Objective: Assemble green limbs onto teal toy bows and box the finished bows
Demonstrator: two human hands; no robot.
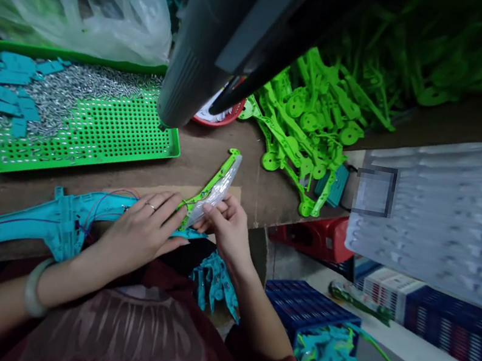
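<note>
Two hands close together at the bench edge. Clamping down on the blue frame point(31, 219) with the left hand point(144, 229), fingers draped over the joint, probably to stop that long piece from swinging. Pinching the clear strip point(221, 188) against the green arm point(203, 194) with the right hand point(226, 227), fingertips narrow, arm tip angled up and away over the bench, probably for a clear look at the fit. Laid out within easy reach: green tray point(129, 131) of small metal pins point(91, 81) ahead left, heap of green parts point(311, 118) ahead right, blue crate point(295, 300) of teal and green pieces low on the right.
</note>
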